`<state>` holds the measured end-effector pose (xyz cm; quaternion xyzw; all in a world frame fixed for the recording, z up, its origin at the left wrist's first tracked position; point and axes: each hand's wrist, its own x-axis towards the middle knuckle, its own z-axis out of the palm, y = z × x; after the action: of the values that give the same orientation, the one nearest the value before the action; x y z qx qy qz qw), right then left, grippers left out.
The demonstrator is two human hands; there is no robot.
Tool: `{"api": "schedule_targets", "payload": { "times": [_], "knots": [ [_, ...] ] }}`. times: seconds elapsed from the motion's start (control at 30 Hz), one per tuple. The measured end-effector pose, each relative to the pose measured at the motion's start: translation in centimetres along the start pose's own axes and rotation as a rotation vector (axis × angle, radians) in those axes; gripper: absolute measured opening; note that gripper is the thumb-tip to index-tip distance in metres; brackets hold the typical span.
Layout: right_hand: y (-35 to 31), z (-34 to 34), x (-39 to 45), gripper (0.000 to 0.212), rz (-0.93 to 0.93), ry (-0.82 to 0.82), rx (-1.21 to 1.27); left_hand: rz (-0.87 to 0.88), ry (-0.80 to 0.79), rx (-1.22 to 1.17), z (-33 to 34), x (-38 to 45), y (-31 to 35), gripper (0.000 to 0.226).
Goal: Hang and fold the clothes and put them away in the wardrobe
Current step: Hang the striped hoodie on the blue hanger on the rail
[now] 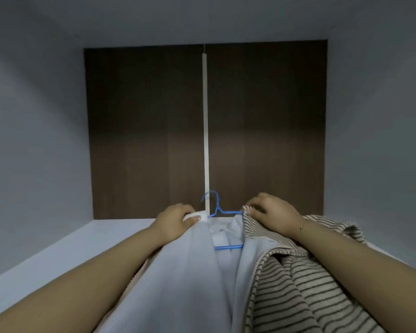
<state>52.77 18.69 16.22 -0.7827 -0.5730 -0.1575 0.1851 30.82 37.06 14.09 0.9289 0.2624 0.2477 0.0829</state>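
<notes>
Left hand: the left hand (175, 218) reaches forward into the wardrobe, its grip pinched on a fold of the white garment (178, 284) at the shoulder, thumb on top of the cloth, just left of the pale rail.
White garment: it hangs on the blue hanger (220, 210), its collar showing between the two hands and the hanger's lower bar crossing inside the neck opening; the body of the cloth falls toward the camera.
Rail: a pale rail (205, 131) runs from the dark back panel (142, 131) toward the viewer; the hanger's hook sits at it, but whether it is fully seated over it cannot be told.
Right hand: the right hand (270, 212) has its grip curled on the top edge of the striped garment (310, 292), right beside the blue hanger's right arm; a thin bracelet (301, 227) is at the wrist.
Striped garment: it lies against the right side of the white one; no hanger of its own is visible.
Wardrobe: grey side walls (34, 140) and a pale shelf edge (58, 248) frame the compartment.
Step in hand: most likely the hanging step, settling hung clothes on the rail.
Next move: it probably calls for checking that the hook is over the rail, then letting go of both shoulders gently so neither garment slips off.
</notes>
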Motion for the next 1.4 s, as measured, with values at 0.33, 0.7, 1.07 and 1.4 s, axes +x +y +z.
{"api": "schedule_targets", "payload": {
  "times": [0.33,0.7,1.07,1.4],
  "knots": [
    [-5.5,-7.0,-6.9,0.066,-0.083,-0.024,-0.323,0.248,0.182,0.68,-6.9,-6.9,6.2,0.054],
    [-18.3,-9.1,-29.6,0.062,-0.083,0.218,-0.156,0.276,0.297,0.469,-8.1,-28.5,10.7,0.062],
    [-22.5,2.7,-47.4,0.063,0.234,0.179,0.468,0.135,0.228,-0.132,-0.5,-47.4,9.8,0.046],
    [-23.4,11.6,-54.4,0.022,0.865,0.438,1.04,-0.78,0.02,-1.458,4.5,-52.0,9.0,0.042]
  ]
}}
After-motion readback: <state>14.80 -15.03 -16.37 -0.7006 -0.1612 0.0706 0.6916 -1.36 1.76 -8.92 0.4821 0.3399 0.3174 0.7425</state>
